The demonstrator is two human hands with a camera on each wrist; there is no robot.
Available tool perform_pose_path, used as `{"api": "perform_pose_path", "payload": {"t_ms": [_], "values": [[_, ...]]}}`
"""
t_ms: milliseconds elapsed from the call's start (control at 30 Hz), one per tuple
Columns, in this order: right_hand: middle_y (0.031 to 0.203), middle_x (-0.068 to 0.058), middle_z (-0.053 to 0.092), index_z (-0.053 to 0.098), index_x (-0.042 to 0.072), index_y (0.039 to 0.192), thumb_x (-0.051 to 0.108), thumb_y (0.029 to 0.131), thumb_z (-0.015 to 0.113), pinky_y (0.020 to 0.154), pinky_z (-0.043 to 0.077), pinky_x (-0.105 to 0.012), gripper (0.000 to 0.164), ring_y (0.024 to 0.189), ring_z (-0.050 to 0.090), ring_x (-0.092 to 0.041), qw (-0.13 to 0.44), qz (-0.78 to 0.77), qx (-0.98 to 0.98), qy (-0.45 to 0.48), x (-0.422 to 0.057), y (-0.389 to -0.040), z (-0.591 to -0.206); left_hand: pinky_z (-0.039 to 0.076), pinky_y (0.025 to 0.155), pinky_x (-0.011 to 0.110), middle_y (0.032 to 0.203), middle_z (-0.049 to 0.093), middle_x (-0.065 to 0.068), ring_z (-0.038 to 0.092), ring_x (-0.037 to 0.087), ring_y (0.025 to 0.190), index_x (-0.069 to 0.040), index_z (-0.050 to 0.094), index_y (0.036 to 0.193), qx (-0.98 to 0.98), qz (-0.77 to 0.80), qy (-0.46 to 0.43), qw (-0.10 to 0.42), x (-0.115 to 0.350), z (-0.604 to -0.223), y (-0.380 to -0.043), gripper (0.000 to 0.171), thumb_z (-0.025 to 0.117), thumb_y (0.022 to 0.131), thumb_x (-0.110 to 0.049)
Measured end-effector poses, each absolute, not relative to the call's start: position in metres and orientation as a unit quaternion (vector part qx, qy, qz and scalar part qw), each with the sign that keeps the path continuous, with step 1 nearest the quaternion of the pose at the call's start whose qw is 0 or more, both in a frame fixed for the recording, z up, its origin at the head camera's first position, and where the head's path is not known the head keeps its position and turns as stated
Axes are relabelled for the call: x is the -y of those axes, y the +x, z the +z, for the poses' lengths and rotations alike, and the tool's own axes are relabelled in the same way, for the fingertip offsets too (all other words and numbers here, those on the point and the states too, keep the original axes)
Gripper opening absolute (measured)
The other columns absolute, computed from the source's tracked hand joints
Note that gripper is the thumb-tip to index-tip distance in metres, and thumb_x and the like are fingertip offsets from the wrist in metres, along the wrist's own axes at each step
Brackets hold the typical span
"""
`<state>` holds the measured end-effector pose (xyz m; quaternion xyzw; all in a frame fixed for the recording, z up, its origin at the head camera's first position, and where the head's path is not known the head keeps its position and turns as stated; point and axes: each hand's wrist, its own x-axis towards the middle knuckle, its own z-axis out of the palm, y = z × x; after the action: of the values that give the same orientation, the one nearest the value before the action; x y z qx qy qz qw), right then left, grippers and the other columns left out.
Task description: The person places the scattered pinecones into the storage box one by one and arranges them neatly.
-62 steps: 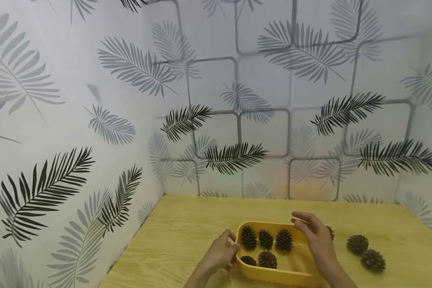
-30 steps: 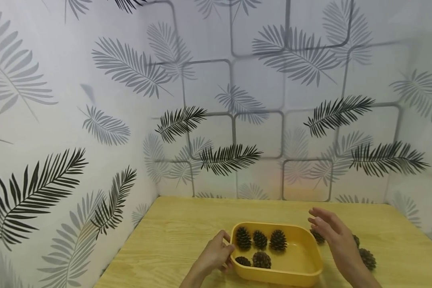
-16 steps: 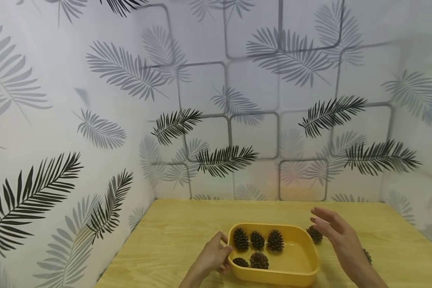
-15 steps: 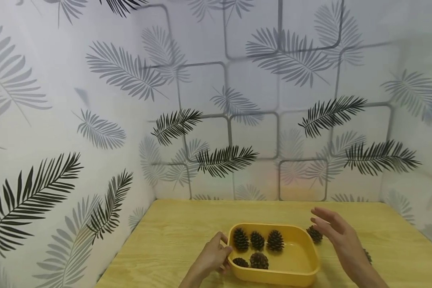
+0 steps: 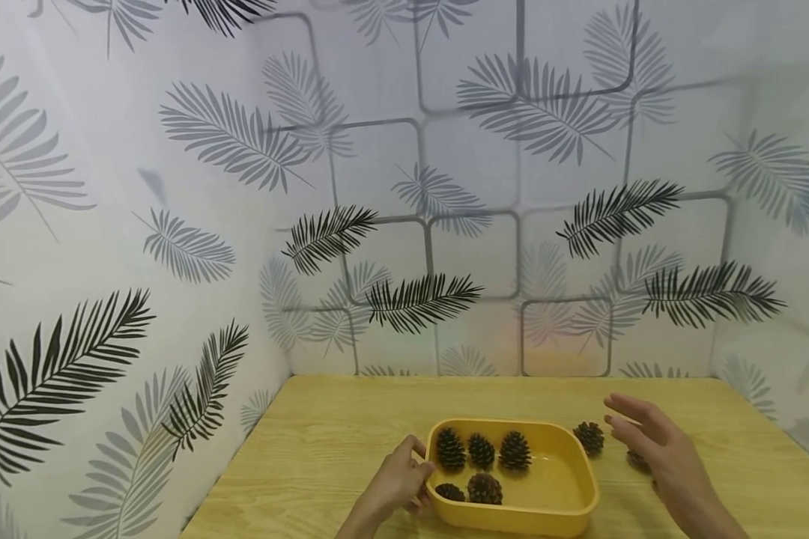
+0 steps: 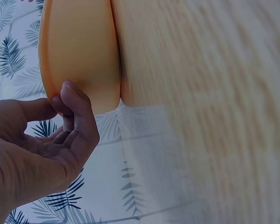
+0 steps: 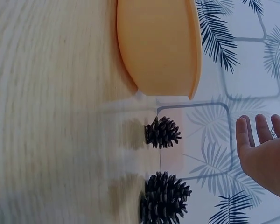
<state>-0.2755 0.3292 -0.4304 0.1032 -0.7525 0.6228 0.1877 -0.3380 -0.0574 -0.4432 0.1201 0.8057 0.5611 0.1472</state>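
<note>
A yellow basin [image 5: 512, 518] stands on the table, with several brown pine cones [image 5: 485, 488] in its left half. My left hand [image 5: 398, 475] grips the basin's left end by the rim; the left wrist view shows this hand [image 6: 51, 144] with thumb and fingers at the edge. To the right of the basin, my right hand [image 5: 667, 449] hovers with relaxed fingers and holds nothing. A pine cone [image 5: 589, 438] sits close to the basin's right end. Another cone [image 5: 637, 460] is partly hidden behind the right hand. The right wrist view shows a near cone [image 7: 165, 198] large.
The table [image 5: 350, 404] has a yellowish wood-grain top. Walls with a leaf pattern [image 5: 425, 299] rise behind it and on the left. Bare basin floor [image 5: 553, 479] shows in its right half.
My right hand has moved from the basin's right end out to the right, near the loose cones. My left hand keeps its grip. The head view has turned slightly right.
</note>
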Motion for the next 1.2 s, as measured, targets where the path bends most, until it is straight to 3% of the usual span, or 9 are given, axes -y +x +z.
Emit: {"api": "perform_pose_path", "payload": {"t_ms": [200,667,967,1200], "values": [[0.129,0.029,0.064,0.058,0.021,0.146,0.013,0.109,0.056,0.080,0.055,-0.017,0.038,0.110,0.062,0.009,0.167,0.645,0.741,0.086,-0.336,-0.273,-0.439,0.047,0.043,0.022,0.076,0.062,0.008,0.058,0.015,0.053,-0.004,0.051,0.121,-0.808,0.559,0.116,0.145,0.060,-0.447,-0.338,0.017,0.057,0.108,-0.013],[0.130,0.033,0.058,0.049,0.019,0.153,0.021,0.110,0.056,0.084,0.041,-0.008,0.044,0.112,0.053,0.015,0.172,0.612,0.771,0.047,-0.358,-0.266,-0.437,0.050,0.044,0.025,0.079,0.065,0.011,0.063,0.016,0.055,-0.004,0.050,0.118,-0.803,0.567,0.124,0.137,0.063,-0.450,-0.337,0.015,0.057,0.107,-0.012],[0.129,0.030,0.062,0.049,0.023,0.154,0.017,0.109,0.058,0.085,0.042,-0.008,0.047,0.112,0.056,0.014,0.167,0.681,0.712,0.041,-0.377,-0.260,-0.441,0.048,0.044,0.023,0.081,0.066,0.013,0.067,0.020,0.058,-0.004,0.050,0.118,-0.801,0.569,0.134,0.133,0.060,-0.448,-0.341,0.014,0.056,0.108,-0.011],[0.126,0.036,0.059,0.048,0.034,0.154,0.023,0.107,0.062,0.092,0.035,-0.007,0.050,0.111,0.052,0.019,0.144,0.709,0.691,-0.015,-0.387,-0.256,-0.447,0.049,0.044,0.024,0.080,0.066,0.012,0.065,0.018,0.057,-0.004,0.050,0.120,-0.801,0.568,0.133,0.135,0.060,-0.446,-0.340,0.015,0.056,0.108,-0.012]]}}
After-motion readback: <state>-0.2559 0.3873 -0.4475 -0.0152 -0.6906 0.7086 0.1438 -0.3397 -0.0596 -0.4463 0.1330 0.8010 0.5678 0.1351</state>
